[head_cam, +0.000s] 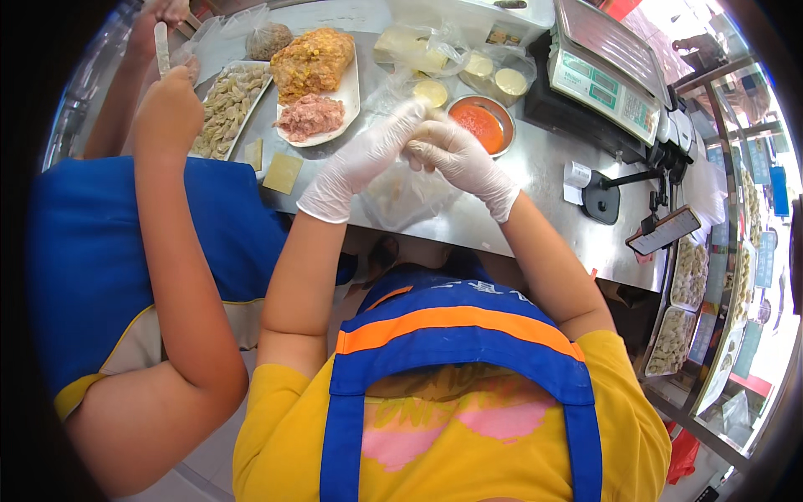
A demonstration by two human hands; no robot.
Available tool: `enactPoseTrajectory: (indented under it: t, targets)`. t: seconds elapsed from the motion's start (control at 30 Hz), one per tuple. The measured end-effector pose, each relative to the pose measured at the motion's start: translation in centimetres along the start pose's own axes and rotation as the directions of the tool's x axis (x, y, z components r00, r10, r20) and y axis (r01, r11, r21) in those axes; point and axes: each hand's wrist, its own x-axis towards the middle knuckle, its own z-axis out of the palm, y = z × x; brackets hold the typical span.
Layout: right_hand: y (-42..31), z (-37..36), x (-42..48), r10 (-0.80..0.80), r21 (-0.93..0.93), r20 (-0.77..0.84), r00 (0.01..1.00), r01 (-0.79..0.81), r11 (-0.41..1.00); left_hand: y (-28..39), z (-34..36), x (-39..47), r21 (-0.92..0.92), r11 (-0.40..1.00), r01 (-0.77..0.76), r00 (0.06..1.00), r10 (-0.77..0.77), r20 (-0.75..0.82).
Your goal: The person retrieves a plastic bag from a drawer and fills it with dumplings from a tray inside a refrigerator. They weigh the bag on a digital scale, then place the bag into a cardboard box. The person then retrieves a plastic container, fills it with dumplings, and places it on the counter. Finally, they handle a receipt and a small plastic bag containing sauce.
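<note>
My left hand [382,147] and my right hand [455,154], both in thin white gloves, meet above the steel counter [539,213]. Their fingertips are close together and blurred. Whether they pinch something small, such as the top of a bag, I cannot tell. Just below them a clear plastic bag [401,197] lies at the counter's front edge. A metal bowl of orange-red filling [480,125] stands right beside my right hand. To the left, a white tray [351,113] bears minced pink meat [310,117] and a yellow-orange filling mass [313,59]. Square dough wrappers [283,173] lie near its lower edge.
A co-worker's hand [166,100] at the left holds a flat spatula [162,47] beside a tray of dumplings [232,106]. Bagged round wrappers [511,81] lie at the back. A weighing scale [602,94], a phone on a stand [664,229] and a glass display case stand at the right.
</note>
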Motion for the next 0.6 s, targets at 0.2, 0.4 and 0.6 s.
enactPoseTrajectory:
  t: [0.2, 0.4, 0.6]
  targets:
    - [2.7, -2.7, 0.2, 0.254, 0.247, -0.070, 0.965, -0.230, 0.941, -3.4, 0.3, -0.8, 0.694, 0.671, -0.261, 0.922, 0.386, -0.028]
    - [2.9, -2.5, -0.2, 0.285, 0.094, -0.046, 0.957, -0.280, 0.955, -7.3, -0.9, -0.4, 0.810, 0.402, -0.427, 0.786, 0.608, 0.112]
    - [2.2, -1.2, -1.1, 0.045, -0.457, -0.095, 0.994, -0.084, 0.886, -3.1, -1.0, -0.4, 0.306, 0.950, 0.054, 0.998, -0.061, 0.014]
